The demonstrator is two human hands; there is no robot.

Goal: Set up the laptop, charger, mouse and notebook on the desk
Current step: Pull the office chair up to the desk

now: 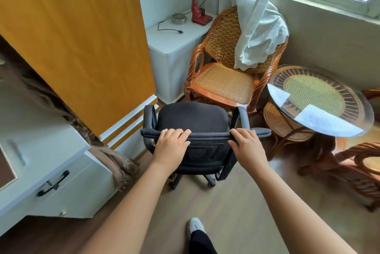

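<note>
A black office chair [193,118] on casters stands in front of me, seen from behind and above. My left hand [171,143] grips the top edge of its backrest on the left, and my right hand [246,145] grips the same edge on the right. The white desk [41,145] with a drawer and black handle is at the lower left. No laptop, charger, mouse or notebook is in view.
A wicker armchair [224,81] with a white curtain draped over it stands beyond the office chair. A round glass-topped wicker table [316,99] is at the right. A white cabinet [174,48] holds a red lamp [198,9]. An orange door panel [82,44] is at left.
</note>
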